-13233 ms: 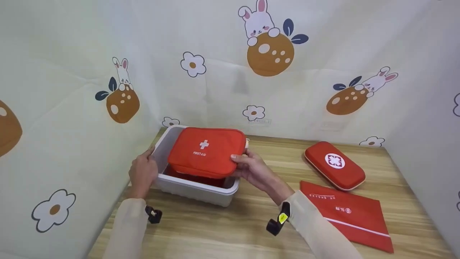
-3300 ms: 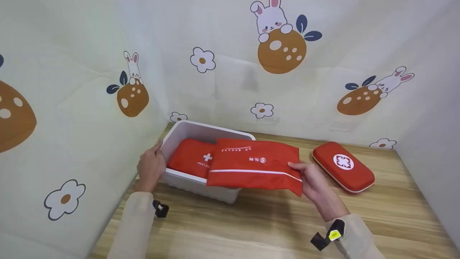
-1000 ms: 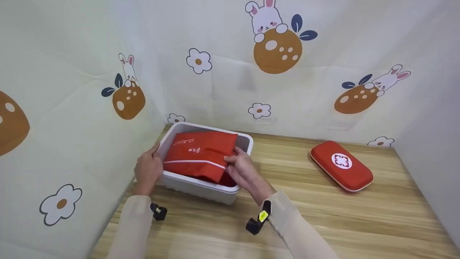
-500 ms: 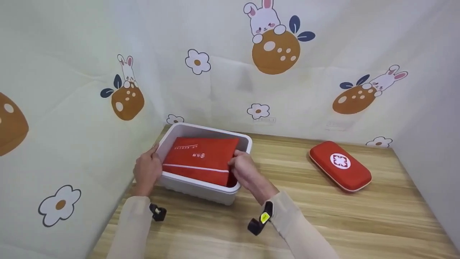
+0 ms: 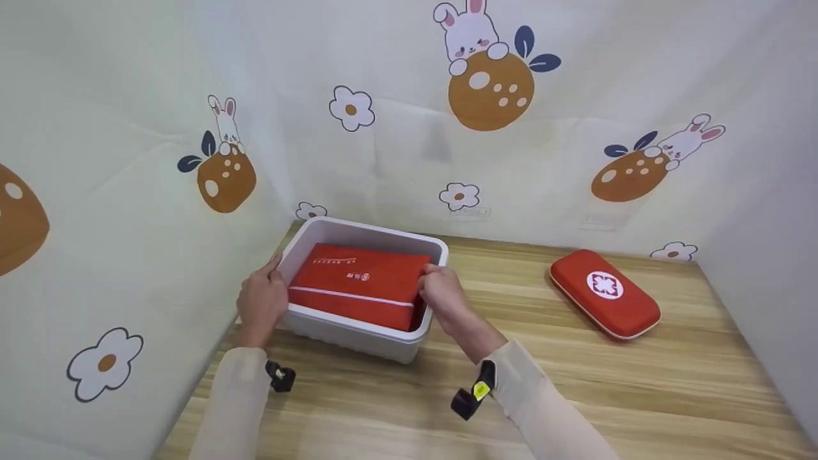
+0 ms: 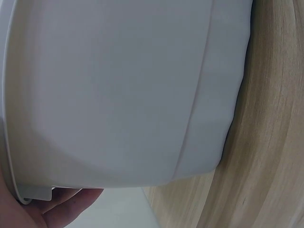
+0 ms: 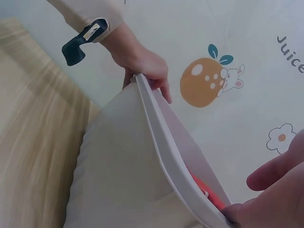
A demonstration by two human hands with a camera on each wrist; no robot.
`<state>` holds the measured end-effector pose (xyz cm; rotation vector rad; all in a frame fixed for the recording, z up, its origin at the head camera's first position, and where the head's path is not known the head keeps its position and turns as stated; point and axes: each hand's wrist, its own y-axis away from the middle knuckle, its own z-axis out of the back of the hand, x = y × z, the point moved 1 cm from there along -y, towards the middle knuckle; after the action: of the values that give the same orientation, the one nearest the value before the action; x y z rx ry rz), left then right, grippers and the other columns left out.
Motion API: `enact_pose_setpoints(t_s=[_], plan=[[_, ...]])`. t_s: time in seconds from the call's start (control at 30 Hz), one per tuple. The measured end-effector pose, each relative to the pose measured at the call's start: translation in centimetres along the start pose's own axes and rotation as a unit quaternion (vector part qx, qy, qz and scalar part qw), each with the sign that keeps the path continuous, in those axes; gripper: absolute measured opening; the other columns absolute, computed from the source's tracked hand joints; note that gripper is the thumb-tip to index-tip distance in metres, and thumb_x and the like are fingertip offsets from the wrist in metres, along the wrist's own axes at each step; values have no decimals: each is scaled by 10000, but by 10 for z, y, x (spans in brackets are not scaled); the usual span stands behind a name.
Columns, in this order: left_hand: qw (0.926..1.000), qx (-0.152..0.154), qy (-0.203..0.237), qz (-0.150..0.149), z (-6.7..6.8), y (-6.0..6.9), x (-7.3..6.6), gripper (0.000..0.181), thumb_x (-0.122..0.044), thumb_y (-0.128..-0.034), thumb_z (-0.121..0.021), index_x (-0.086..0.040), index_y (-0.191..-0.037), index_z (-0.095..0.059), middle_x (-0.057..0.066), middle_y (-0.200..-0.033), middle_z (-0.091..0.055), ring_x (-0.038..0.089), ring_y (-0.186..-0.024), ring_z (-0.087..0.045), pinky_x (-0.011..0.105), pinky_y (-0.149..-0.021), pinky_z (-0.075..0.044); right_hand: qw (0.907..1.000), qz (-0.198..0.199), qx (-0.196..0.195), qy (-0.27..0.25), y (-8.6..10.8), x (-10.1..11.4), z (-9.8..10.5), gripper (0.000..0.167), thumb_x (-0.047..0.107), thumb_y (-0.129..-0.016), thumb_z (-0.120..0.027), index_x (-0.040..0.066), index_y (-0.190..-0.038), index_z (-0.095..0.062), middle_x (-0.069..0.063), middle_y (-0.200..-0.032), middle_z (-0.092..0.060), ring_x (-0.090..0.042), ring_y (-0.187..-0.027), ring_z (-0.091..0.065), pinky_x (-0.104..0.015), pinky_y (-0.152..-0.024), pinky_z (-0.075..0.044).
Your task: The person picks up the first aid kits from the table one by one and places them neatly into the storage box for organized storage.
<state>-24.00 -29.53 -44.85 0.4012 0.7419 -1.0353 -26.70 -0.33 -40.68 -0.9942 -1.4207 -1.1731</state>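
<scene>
A light grey plastic storage box [image 5: 354,345] stands at the table's far left. My left hand [image 5: 262,299] grips its left rim, with curled fingers showing at the rim in the left wrist view. Inside the box lies a flat red pouch [image 5: 358,268] with white print and a white stripe. At the pouch's right edge, by the box's right rim, my right hand [image 5: 444,294] holds the edge with bent fingers. In the right wrist view only a sliver of red pouch [image 7: 209,192] shows past the rim. The pouch hides what is underneath it.
A red hard-shell first aid case [image 5: 604,294] with a white round emblem lies on the wooden table [image 5: 543,383], right of the box. Cloth walls [image 5: 383,160] printed with rabbits and flowers close in the back and both sides.
Earlier a red first aid bag went into the box. The pouch moved from the right side of the table into the box over it, and now lies flatter. The left hand stayed on the rim.
</scene>
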Motion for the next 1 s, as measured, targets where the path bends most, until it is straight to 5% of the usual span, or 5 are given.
enact_pose_setpoints(t_s=[0.17, 0.37, 0.5, 0.73, 1.0], plan=[[9999, 83, 26, 57, -1, -1, -2, 497, -248, -1063, -322, -164, -1553, -341, 192, -1572, -399, 407, -1377, -476, 561, -1025, -431, 9997, -156, -126, 125, 3, 4, 6, 271, -73, -767, -431, -50, -963, -618, -7, -676, -523, -81, -570, -334, -197, -583, -318], [10000, 30, 35, 28, 0, 0, -3, 502, -240, -1059, -317, -163, -1554, -348, 176, -1583, -387, 384, -1347, -501, 519, -966, -439, 9994, -324, -107, -73, 7, 12, 18, 561, -26, -819, -482, -125, -1369, -517, -217, -1517, -477, -134, -780, -489, -218, -783, -429], [10000, 45, 22, 59, 0, 0, -3, 507, -243, -1061, -326, -159, -1561, -331, 176, -1589, -380, 387, -1379, -474, 531, -1009, -440, 9990, -271, -171, -305, 4, 9, 29, 467, -28, -873, -477, -110, -1323, -572, -264, -1416, -566, -268, -1055, -633, -266, -886, -532], [9991, -289, -150, -257, 1, -2, 1, 503, -194, -1032, -285, -145, -1503, -455, 257, -1484, -471, 426, -1086, -611, 518, -800, -451, 9987, -77, -492, 139, -5, -8, 54, 276, 8, -896, -519, -71, -1112, -671, -74, -936, -702, -127, -759, -579, -248, -690, -494], [9996, -191, -112, -154, 0, -2, 2, 500, -204, -1042, -292, -147, -1525, -408, 225, -1530, -432, 407, -1206, -580, 509, -860, -453, 9788, 382, -1383, 1464, -8, -24, 97, 174, 125, -916, -621, 19, -1016, -716, -63, -960, -694, -136, -870, -570, -254, -749, -445]])
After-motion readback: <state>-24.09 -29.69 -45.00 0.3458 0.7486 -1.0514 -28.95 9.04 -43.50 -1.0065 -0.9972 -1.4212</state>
